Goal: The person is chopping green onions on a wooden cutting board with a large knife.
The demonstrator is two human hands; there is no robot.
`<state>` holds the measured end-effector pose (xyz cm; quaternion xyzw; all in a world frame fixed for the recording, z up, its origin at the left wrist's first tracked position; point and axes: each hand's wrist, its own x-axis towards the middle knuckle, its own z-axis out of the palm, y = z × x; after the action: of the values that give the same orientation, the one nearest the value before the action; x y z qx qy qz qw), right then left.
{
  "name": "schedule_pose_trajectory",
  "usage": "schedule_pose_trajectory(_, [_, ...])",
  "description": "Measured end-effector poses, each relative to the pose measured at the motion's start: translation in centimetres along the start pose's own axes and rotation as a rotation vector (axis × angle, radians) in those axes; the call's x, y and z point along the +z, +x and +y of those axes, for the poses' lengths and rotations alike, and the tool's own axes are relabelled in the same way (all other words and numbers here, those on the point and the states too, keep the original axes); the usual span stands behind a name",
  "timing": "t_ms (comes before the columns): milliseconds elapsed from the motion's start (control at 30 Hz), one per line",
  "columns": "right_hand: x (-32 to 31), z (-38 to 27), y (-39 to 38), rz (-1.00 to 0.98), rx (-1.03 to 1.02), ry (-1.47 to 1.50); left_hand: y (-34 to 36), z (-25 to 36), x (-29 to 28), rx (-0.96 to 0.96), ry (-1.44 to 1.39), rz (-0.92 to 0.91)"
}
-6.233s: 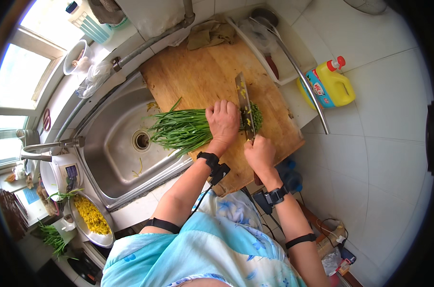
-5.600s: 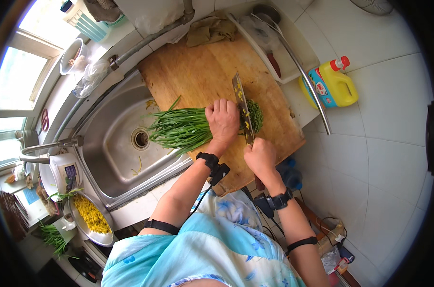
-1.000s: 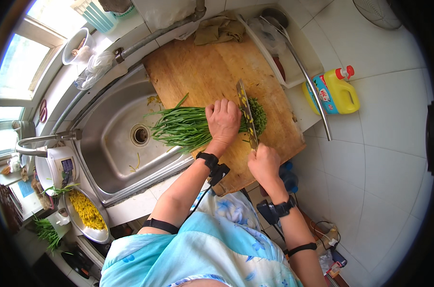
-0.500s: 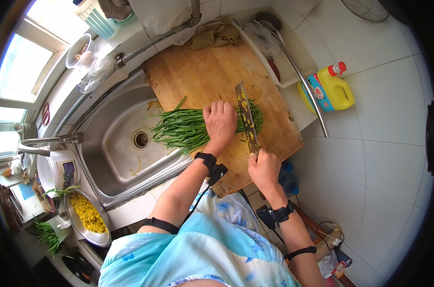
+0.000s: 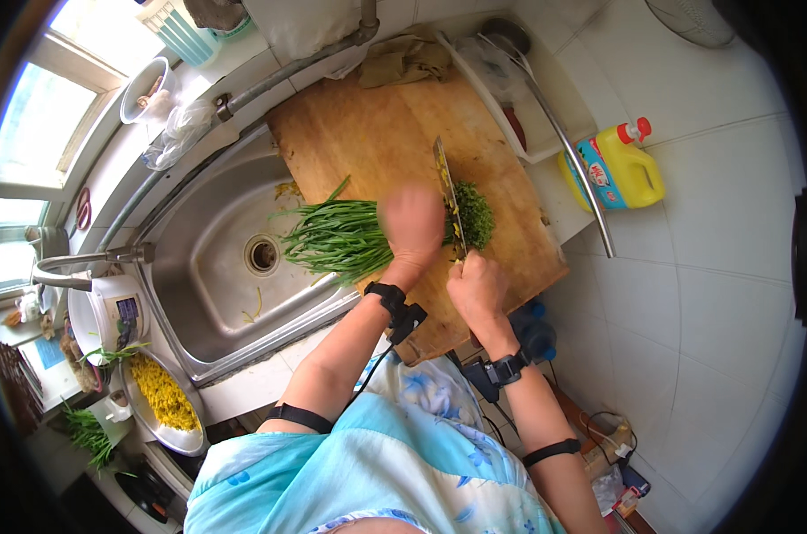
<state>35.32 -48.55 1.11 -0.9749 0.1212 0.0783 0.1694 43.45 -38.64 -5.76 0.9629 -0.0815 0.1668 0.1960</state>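
Note:
A bundle of long garlic chives (image 5: 332,233) lies across the wooden cutting board (image 5: 368,133), its left ends reaching over the sink. My left hand (image 5: 412,221) presses on the bundle near its cut end and keeps hold of it; the fingers are blurred. In my right hand (image 5: 477,289) is the handle of a cleaver (image 5: 446,182), gripped with closed fingers. Its blade stands on edge just right of my left hand, with yellow bits stuck to it. Finely chopped chives (image 5: 476,218) lie in a pile right of the blade.
Left of the board is a steel sink (image 5: 199,276) with a faucet (image 5: 110,258). A dish of chopped yellow food (image 5: 163,396) sits at lower left. Beyond the board are a folded cloth (image 5: 408,60) and a white tray (image 5: 546,116). A yellow jug (image 5: 621,169) stands right.
The cleaver and my right hand have moved slightly left, and the blade is now closer to my left hand. My left hand has shifted a little right along the chives.

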Motion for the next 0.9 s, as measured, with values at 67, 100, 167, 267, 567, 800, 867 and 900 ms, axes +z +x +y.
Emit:
schedule_pose_trajectory(67, [0.5, 0.8, -0.2, 0.069, -0.008, 0.067, 0.2, 0.0, -0.1, 0.014, -0.047, 0.09])
schedule_pose_trajectory(100, [0.4, 1.1, -0.4, 0.127, -0.013, 0.134, 0.4, 0.1, -0.1, 0.025, -0.093, 0.17])
schedule_pose_trajectory(167, [-0.8, 0.9, -1.3, 0.153, -0.037, 0.135, 0.3, -0.2, 0.0, 0.034, -0.081, 0.175])
schedule_pose_trajectory(267, [-2.4, 0.7, -2.8, 0.132, -0.06, 0.146, 0.2, -0.3, 0.1, 0.035, -0.072, 0.17])
schedule_pose_trajectory(567, [-2.8, 0.6, -3.7, -0.033, -0.053, 0.069, 0.0, -0.4, 0.4, 0.02, -0.04, 0.157])
schedule_pose_trajectory(800, [-0.3, -0.6, 0.1, -0.047, 0.031, 0.022, 0.3, 0.2, -0.2, -0.032, 0.063, -0.036])
schedule_pose_trajectory(867, [0.2, -0.1, 0.3, -0.006, 0.023, 0.01, 0.3, 0.3, -0.4, -0.022, 0.053, -0.033])
schedule_pose_trajectory(900, [0.2, 0.6, 0.4, 0.012, 0.001, 0.046, 0.1, 0.1, -0.1, -0.001, -0.003, 0.061])
